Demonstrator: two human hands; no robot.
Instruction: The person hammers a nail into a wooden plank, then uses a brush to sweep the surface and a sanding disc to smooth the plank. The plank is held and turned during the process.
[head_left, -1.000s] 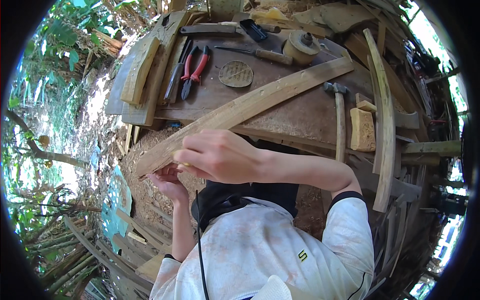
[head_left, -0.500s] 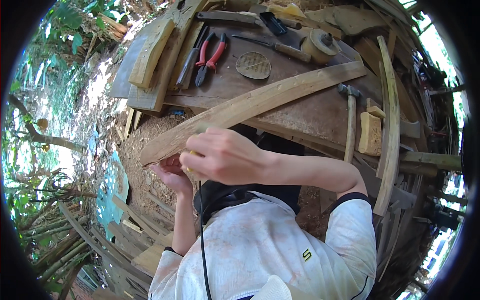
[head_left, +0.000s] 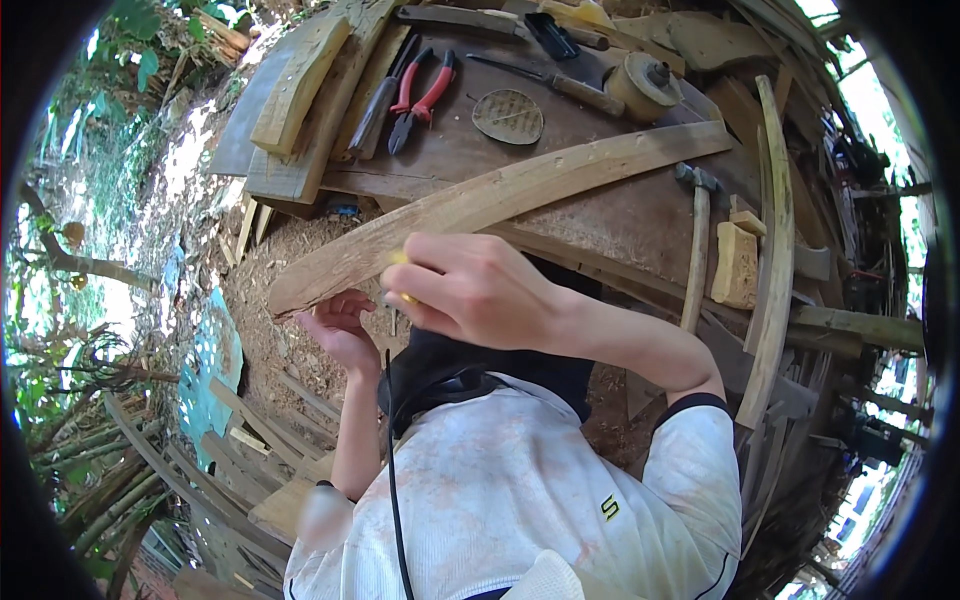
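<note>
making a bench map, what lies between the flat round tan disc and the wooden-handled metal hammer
In the head view, a long pale wooden board runs between the disc and the hammer.

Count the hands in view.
2: the left hand by the lower-left end of the plank, and the right hand to its right, gripping a yellow object. No other hands show.

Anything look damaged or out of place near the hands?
The long board looks ragged along its edge beside the left hand, unlike its smoother far end. Scattered wood chips below look untidy.
</note>
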